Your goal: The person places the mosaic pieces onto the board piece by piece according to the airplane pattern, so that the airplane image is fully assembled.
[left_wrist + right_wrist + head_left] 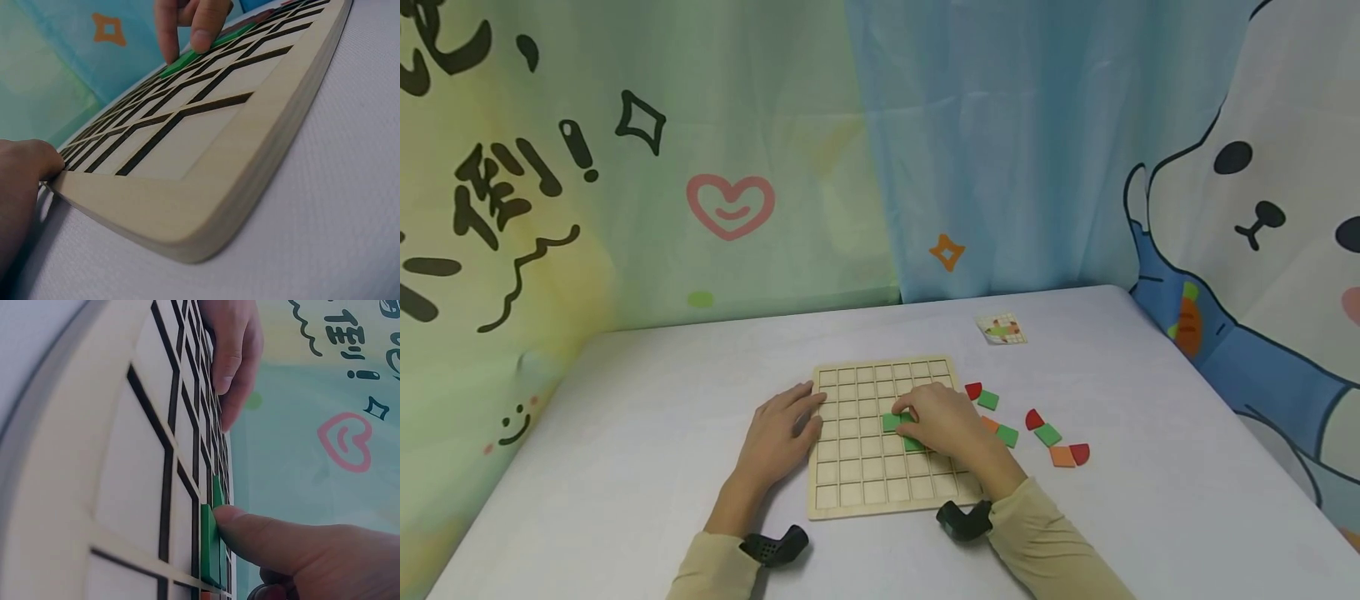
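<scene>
A square wooden grid board lies on the white table. My left hand rests at its left edge, fingers extended, with the fingertips on the rim. Over the middle of the grid, my right hand pinches a green square tile between thumb and bent forefinger, close on the cells. Beside it sits another green tile, and one more green tile lies just below. In the right wrist view the thumb touches a green tile's edge; the other fingers are mostly hidden.
Loose tiles lie right of the board: red quarter-rounds, green squares and orange ones. Farther back is a small pattern card. Black wrist devices are worn on both arms. A printed curtain hangs behind the table.
</scene>
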A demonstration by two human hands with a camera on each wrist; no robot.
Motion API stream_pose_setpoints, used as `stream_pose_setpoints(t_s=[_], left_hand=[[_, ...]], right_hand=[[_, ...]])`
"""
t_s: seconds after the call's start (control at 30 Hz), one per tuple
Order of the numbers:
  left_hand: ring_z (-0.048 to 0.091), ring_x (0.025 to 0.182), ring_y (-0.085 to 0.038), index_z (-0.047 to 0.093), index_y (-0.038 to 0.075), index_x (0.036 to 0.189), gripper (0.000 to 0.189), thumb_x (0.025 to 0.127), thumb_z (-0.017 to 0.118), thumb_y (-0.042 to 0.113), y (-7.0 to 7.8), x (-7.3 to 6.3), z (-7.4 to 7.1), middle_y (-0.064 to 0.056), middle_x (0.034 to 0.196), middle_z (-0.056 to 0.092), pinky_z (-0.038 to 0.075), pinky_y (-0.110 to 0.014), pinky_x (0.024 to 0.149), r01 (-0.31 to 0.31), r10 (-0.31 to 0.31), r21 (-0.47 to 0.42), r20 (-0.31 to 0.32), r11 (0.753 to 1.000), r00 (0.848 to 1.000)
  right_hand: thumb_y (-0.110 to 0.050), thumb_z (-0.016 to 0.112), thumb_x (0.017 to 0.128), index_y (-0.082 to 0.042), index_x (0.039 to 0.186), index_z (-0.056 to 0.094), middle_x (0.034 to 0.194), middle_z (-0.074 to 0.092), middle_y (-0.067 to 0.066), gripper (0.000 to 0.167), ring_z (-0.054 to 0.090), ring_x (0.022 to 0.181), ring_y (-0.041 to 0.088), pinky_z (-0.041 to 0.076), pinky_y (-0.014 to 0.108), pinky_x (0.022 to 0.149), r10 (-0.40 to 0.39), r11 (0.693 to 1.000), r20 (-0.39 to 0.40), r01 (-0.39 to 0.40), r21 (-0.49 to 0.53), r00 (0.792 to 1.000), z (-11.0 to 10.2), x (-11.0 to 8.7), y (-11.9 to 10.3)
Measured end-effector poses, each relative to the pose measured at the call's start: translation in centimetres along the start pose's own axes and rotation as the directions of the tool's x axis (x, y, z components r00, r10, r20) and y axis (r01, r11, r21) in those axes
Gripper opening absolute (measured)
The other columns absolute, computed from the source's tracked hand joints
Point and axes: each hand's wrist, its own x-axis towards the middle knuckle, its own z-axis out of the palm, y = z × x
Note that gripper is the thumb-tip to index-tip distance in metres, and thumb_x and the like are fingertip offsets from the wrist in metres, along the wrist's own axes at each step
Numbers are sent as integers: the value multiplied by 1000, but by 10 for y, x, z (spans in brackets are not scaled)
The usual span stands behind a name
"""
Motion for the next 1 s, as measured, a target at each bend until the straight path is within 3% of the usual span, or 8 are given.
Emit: stream_pose_setpoints(t_s=[0.63, 0.83, 1.0], left_hand=[[44, 133, -26, 62, 20, 126, 36, 92, 56, 31, -4, 0, 5, -3, 142, 50, 31, -50, 112, 6, -6, -30, -17, 1000, 1000], [45, 133, -27, 62, 20, 126, 36, 92, 56, 31, -5, 2, 3, -3, 142, 51, 32, -52, 111, -5, 4, -32, -35, 999, 999], [46, 132, -27, 63, 20, 125, 35, 92, 57, 30, -3, 2, 3, -3, 141, 52, 33, -52, 109, -4, 2, -46, -34, 999, 999]], right_hand=[[-29, 74, 81, -23, 108, 71, 49, 39, -8, 27, 30, 44, 6, 18, 20, 42, -18, 996, 17, 17, 86, 1000, 1, -2, 6], [-29, 71, 84, -18, 116, 67, 55, 41, -6, 33, 31, 47, 8, 24, 21, 45, -19, 984, 16, 16, 177, 1000, -17, -4, 19], [-27, 66, 89, -13, 123, 62, 69, 51, -1, 36, 43, 51, 11, 37, 24, 47, 39, 972, 90, -59, 227, 995, -45, -14, 54]])
